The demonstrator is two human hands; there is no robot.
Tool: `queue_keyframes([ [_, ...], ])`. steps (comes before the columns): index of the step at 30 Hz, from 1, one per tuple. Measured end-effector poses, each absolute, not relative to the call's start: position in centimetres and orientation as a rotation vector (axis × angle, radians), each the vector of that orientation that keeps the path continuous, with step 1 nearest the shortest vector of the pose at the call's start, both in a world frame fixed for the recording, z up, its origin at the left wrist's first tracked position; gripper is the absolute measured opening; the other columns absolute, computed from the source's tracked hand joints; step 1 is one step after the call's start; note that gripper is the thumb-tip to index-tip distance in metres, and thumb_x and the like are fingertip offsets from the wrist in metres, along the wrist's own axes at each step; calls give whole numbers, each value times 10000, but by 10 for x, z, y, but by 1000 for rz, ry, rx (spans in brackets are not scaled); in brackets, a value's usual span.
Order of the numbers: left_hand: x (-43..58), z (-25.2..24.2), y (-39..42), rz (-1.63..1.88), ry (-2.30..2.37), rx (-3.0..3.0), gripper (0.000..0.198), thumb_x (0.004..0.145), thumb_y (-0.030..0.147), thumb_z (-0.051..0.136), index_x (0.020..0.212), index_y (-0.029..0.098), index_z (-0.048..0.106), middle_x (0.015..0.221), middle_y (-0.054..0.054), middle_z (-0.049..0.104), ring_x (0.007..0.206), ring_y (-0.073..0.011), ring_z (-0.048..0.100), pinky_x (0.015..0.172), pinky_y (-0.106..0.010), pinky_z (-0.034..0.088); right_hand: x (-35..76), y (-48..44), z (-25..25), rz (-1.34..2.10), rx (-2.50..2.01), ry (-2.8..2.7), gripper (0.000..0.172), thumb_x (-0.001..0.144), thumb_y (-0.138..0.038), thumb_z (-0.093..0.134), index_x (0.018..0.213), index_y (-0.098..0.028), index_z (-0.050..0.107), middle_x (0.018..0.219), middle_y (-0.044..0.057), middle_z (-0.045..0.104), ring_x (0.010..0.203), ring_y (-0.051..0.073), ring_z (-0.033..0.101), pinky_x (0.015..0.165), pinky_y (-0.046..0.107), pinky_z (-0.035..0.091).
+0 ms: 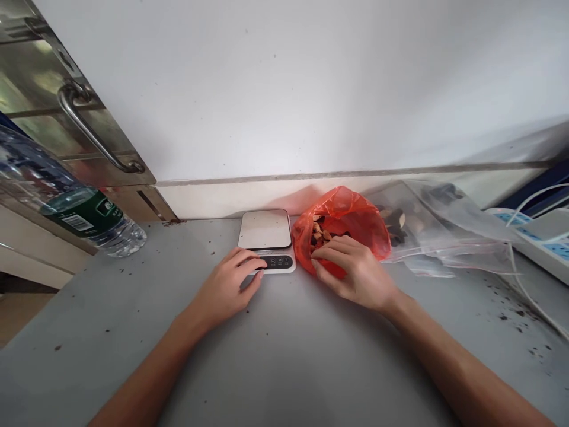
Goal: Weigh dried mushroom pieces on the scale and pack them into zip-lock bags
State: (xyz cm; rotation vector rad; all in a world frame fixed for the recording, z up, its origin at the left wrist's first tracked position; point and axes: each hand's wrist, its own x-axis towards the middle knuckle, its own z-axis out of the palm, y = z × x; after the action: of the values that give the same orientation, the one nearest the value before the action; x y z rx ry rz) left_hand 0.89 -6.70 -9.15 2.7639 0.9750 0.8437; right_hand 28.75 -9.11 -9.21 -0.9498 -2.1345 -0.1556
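A small white kitchen scale (265,230) with a square, light platform and a dark button panel sits near the wall. My left hand (229,279) is open at its front left, fingertips over the panel's left end, thumb apart. The platform carries nothing but small specks. Right beside the scale stands a red plastic bag (367,219), its mouth facing me, with dried brown pieces (319,232) inside. My right hand (353,270) is at the bag's near rim, thumb and index fingertips close together on it. Whether a piece is between these fingers is hidden.
Behind the red bag lie clear zip bags (435,225) with dark pieces in one. A water bottle (89,207) leans in at left by a metal door handle (95,136). A power strip (542,237) with white cable stands at right. Dark crumbs dot the grey table (288,367).
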Motion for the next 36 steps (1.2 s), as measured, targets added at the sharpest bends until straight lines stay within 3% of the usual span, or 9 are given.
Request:
queue_keyframes([
  [13, 13, -92, -68, 894, 913, 2815, 252, 1039, 141, 484, 1015, 133, 735, 973, -92, 732, 929, -209, 681, 837, -294, 588, 292, -88, -95, -175, -1013, -2125, 222, 980, -130, 562, 830, -190, 715, 714, 45, 724, 629, 172, 601, 638, 314, 473],
  [36, 14, -95, -70, 854, 882, 2790, 205, 1036, 123, 505, 1042, 166, 705, 1032, -77, 722, 997, -217, 662, 890, -324, 574, 293, -90, -95, -169, -1021, -2141, 223, 992, -145, 563, 846, -179, 728, 741, 59, 741, 652, 179, 630, 639, 306, 508],
])
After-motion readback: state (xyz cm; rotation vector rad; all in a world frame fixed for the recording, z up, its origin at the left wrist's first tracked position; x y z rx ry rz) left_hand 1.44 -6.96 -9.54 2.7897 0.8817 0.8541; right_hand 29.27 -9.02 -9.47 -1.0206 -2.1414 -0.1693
